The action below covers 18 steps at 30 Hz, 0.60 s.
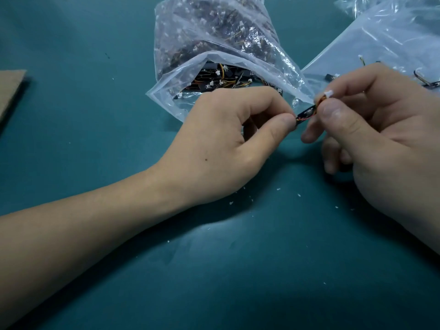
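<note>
My left hand point(228, 139) and right hand point(381, 129) pinch a light, flimsy wired part point(307, 114); I judge it fragile, best held by its black body, not its wires.

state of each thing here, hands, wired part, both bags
left hand: pinches the wired part by its black end
right hand: pinches its wires near the white plug
wired part: held off the table between both hands
middle bag: mouth open, full of parts
right bag: lies flat, few parts
</note>
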Each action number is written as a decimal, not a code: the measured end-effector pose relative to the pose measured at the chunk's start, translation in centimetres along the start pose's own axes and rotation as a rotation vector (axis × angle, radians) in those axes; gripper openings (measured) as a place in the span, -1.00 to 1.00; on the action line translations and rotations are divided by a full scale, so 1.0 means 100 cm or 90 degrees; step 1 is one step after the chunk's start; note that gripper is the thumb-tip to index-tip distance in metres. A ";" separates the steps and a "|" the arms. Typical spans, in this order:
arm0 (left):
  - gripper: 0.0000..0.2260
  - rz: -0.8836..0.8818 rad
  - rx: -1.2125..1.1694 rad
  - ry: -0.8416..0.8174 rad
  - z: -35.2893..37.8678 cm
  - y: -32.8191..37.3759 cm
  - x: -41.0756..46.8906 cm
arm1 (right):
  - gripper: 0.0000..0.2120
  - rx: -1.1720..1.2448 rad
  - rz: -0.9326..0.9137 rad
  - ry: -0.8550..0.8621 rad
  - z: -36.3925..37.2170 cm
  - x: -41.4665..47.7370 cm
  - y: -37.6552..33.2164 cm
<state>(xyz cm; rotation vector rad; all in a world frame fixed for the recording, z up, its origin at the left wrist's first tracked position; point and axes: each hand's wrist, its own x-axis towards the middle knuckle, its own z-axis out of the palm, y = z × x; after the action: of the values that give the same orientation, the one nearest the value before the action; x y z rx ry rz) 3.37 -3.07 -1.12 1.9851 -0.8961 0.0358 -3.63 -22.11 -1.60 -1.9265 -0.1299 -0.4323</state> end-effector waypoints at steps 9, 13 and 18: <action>-0.88 -0.066 0.020 0.041 0.002 0.001 0.001 | -0.96 -0.058 -0.049 -0.035 -0.001 -0.005 -0.001; -0.87 -0.075 -0.025 0.043 0.002 0.000 0.002 | -0.93 -0.117 -0.049 -0.080 0.000 -0.003 0.002; -0.87 -0.054 -0.046 0.020 0.000 0.001 0.002 | -0.84 -0.088 -0.054 -0.047 -0.001 -0.003 0.002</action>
<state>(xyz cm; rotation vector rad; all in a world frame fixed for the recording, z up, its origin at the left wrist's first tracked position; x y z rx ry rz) 3.47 -3.22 -1.03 1.9487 -0.7820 -0.0138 -3.90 -22.27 -1.86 -2.0791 -0.2359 -0.4359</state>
